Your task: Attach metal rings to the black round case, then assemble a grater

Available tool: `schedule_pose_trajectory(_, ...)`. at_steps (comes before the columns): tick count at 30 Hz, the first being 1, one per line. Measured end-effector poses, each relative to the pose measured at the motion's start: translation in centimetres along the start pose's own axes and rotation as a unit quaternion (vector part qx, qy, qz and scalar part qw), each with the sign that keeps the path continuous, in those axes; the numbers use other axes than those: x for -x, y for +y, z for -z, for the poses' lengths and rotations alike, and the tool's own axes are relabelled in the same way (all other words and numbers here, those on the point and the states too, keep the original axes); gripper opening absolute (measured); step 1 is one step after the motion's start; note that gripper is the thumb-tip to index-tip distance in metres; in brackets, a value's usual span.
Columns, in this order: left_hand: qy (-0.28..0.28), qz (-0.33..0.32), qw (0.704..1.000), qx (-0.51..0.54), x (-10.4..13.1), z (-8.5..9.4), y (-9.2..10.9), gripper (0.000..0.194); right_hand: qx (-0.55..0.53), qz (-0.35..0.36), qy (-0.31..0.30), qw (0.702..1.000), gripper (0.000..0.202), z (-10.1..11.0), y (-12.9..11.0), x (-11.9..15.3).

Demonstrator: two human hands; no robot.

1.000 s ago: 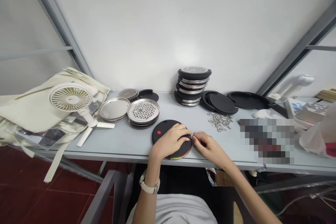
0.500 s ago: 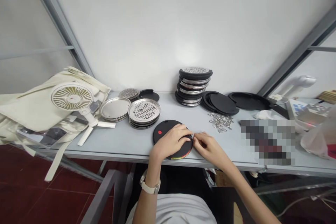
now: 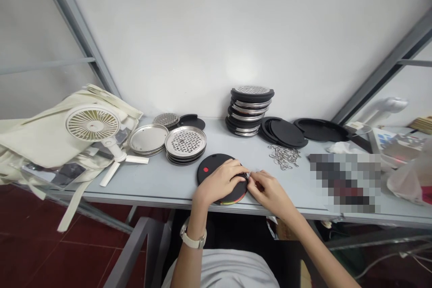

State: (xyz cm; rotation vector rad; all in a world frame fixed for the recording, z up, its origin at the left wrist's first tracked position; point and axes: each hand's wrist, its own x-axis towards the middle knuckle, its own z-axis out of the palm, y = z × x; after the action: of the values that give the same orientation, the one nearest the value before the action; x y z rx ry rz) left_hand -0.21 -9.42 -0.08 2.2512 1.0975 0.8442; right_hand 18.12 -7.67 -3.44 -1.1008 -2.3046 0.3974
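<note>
The left hand [image 3: 221,182] is pressing flat on the round black rubber disc [image 3: 216,171] lying near the grey table's [image 3: 162,182] front edge; the right hand's [image 3: 270,193] grip is pinching a small metal piece at its rim.

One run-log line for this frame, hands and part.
left hand: pressing on black disc | right hand: fingers pinching small metal piece at disc's right edge | hook pile: untouched | table
</note>
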Motion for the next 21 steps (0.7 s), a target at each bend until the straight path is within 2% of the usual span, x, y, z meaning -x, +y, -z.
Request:
schedule_pose_trajectory(11, 0.022, 0.013, 0.999, -0.019, -0.02, 0.06, 0.01, 0.025, 0.068, 0.012, 0.018, 0.997, 0.032, -0.37, 0.12, 0.26)
schedule_pose_trajectory(17, 0.046, 0.037, 0.997, 0.046, 0.00, 0.00, -0.06, 0.028, -0.010, -0.017, -0.001, 1.000, 0.028, 0.07, -0.08, 0.03)
schedule_pose_trajectory(21, 0.038, 0.065, 0.994, 0.081, 0.01, -0.09, 0.11, 0.031, -0.023, -0.012, -0.009, 1.000, 0.028, 0.39, -0.07, -0.12)
